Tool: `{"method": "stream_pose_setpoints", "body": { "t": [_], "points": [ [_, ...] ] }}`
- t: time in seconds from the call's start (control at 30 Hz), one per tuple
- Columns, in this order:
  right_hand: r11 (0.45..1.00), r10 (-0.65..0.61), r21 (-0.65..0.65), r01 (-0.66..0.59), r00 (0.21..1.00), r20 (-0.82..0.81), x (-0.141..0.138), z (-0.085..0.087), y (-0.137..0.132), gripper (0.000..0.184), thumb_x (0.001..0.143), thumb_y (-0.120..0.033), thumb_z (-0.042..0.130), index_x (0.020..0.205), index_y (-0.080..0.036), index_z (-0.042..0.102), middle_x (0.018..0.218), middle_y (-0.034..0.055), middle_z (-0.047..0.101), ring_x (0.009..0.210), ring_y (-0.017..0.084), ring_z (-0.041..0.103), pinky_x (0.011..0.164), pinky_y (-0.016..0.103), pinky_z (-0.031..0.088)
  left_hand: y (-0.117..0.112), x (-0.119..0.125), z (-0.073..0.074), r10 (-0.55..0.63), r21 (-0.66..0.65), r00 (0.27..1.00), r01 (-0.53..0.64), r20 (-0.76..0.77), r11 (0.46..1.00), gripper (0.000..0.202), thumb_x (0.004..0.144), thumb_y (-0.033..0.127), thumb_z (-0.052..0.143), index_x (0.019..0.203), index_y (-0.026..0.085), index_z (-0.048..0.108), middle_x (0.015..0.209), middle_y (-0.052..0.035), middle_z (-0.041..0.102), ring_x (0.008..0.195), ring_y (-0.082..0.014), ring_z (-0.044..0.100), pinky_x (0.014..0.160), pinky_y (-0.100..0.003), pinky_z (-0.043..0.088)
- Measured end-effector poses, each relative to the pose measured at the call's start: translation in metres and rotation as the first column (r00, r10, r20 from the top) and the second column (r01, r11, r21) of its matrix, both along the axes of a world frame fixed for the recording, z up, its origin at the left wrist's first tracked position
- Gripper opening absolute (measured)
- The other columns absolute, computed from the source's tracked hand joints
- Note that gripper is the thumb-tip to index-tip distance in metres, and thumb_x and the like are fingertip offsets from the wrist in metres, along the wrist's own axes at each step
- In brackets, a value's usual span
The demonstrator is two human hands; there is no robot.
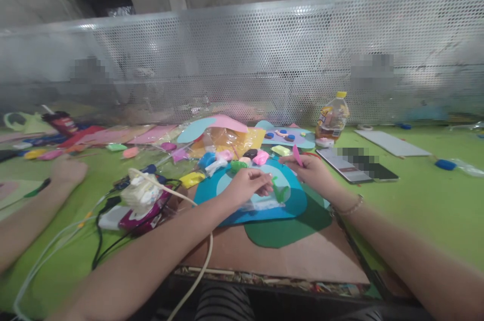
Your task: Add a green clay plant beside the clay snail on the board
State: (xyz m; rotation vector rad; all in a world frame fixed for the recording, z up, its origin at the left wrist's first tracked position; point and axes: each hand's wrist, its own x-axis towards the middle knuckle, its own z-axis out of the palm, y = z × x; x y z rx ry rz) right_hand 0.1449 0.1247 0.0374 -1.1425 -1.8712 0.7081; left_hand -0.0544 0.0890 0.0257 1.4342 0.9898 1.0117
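My right hand (310, 171), with a bracelet at the wrist, is closed around a thin pink tool (297, 155) shaped like a small flat blade. Across from it, my left hand (248, 184) has its fingers pinched together; what is between them, if anything, is too small to make out. Just right of those fingertips lies a green clay shape (280, 192) like a stem with leaves. It rests on a light-blue patch on a blue paper sheet (298, 206). Beneath that sheet sticks out a dark green paper piece (278, 234).
Packets of coloured clay, including a yellow one (192, 180), lie behind my left hand. A power adapter with cables (139, 192) sits left of my forearm. Phones (344, 166) and a bottle (333, 118) stand right. Another person's hand (68, 172) is at far left.
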Motion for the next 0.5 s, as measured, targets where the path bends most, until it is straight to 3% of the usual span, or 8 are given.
{"method": "stream_pose_setpoints", "body": {
  "t": [0.2,0.4,0.5],
  "points": [
    [0.999,-0.019,0.032,0.02,0.999,-0.05,0.0017,-0.0051,0.0061,0.019,0.07,-0.034,0.063,0.078,-0.017,0.069,0.081,0.0046,0.069,0.072,0.019,0.061,0.062,0.029,0.046,-0.0001,0.0007,0.0007,0.011,0.01,1.0,-0.011,-0.001,1.0,0.019,0.069,0.034,0.071,0.073,0.015,0.067,0.071,-0.0042,0.068,0.063,-0.0119,0.06,0.065,-0.025,0.05],
    [0.996,-0.068,-0.06,0.065,0.996,-0.052,0.0015,-0.0022,0.0049,0.038,0.077,-0.049,0.052,0.066,-0.014,0.064,0.056,0.0016,0.056,0.044,0.009,0.041,0.043,0.024,0.03,0.0002,-0.001,0.002,0.053,0.034,0.998,-0.052,-0.016,0.998,0.019,0.067,0.031,0.073,0.063,0.015,0.063,0.059,-0.0011,0.063,0.052,-0.008,0.053,0.056,-0.021,0.045],
    [0.991,-0.028,-0.133,0.014,0.994,-0.108,0.0004,-0.003,0.0041,0.033,0.072,-0.046,0.06,0.077,-0.014,0.065,0.058,-0.0005,0.054,0.043,0.007,0.034,0.041,0.023,0.026,0.0005,-0.0004,0.002,0.042,0.03,0.999,-0.041,-0.017,0.999,0.017,0.066,0.029,0.073,0.065,0.015,0.064,0.062,-0.0017,0.065,0.054,-0.0089,0.055,0.058,-0.022,0.046]
  ]
}}
